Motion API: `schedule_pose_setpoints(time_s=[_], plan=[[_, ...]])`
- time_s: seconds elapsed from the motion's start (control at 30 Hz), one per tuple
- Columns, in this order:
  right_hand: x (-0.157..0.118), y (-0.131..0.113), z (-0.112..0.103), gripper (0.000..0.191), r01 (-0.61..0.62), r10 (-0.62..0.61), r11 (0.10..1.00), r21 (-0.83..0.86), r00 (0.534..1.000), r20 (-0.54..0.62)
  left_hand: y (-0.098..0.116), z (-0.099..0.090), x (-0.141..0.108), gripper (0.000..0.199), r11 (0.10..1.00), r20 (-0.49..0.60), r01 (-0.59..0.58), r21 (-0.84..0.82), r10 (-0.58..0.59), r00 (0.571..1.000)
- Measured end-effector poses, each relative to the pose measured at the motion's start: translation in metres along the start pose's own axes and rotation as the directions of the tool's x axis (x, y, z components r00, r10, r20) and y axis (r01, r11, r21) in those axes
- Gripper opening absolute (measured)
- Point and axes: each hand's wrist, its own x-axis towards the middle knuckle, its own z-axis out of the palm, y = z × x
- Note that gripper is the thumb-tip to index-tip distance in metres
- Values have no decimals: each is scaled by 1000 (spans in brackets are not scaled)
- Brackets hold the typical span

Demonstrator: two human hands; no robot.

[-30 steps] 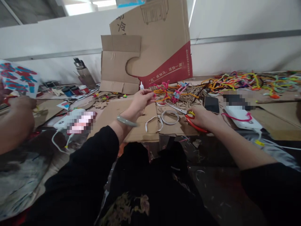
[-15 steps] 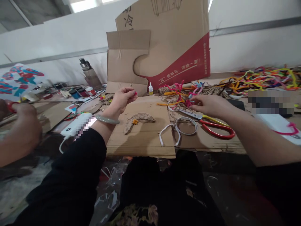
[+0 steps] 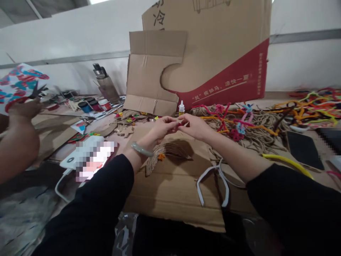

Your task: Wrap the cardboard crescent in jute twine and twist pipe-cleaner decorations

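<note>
My left hand (image 3: 163, 129), a pale bangle at its wrist, pinches a small pink piece (image 3: 179, 124) whose shape is mostly hidden by fingers. My right hand (image 3: 196, 128) meets it there, fingertips closed at the same piece. Both hands hover above a curved arc of coiled twine (image 3: 176, 150) with a small orange flower (image 3: 161, 156) on it. That arc lies on a cardboard sheet (image 3: 170, 199). Just behind the hands stands a small glue bottle (image 3: 181, 106) with a white tip. Under my right forearm, the scissors' yellow handle (image 3: 287, 163) shows; their blades are hidden.
A white strip (image 3: 201, 181) lies at the sheet's right edge. Pink and blue pipe-cleaner shapes (image 3: 237, 131) rest on twine at right, near a dark phone (image 3: 305, 151). A white power bank (image 3: 80, 153) is left. Another person's hand (image 3: 23, 106) holds scissors at far left.
My right hand has left the pipe-cleaner pile and come left to meet my left hand at the pink piece. The view has shifted; the other person's hand has risen with the scissors.
</note>
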Motion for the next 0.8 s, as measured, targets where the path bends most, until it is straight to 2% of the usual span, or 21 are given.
schedule_pose_setpoints(time_s=[0.1,0.17,0.3,0.4,0.5,0.63,0.8], plan=[[9,13,14,23,2,-2,994,110,1000,2,-10,-4,11,9,999,3,8,-47,-8,1000],[12,20,21,23,-20,16,980,198,1000,21,-15,-7,16,8,998,-5,20,-65,-20,1000],[15,26,26,24,-120,94,903,412,992,81,-17,-8,19,7,996,-22,59,-62,-61,998],[17,27,26,24,-208,156,841,500,977,144,-15,-8,19,4,994,-37,86,-62,-88,995],[17,28,24,23,-209,159,855,475,977,144,-16,-8,19,4,994,-43,98,-46,-100,994],[15,30,23,25,-134,103,911,390,990,99,-17,-8,17,7,998,7,57,6,-57,998],[7,19,18,23,17,-10,998,56,991,-134,-14,-14,19,5,999,-52,32,4,-32,998]])
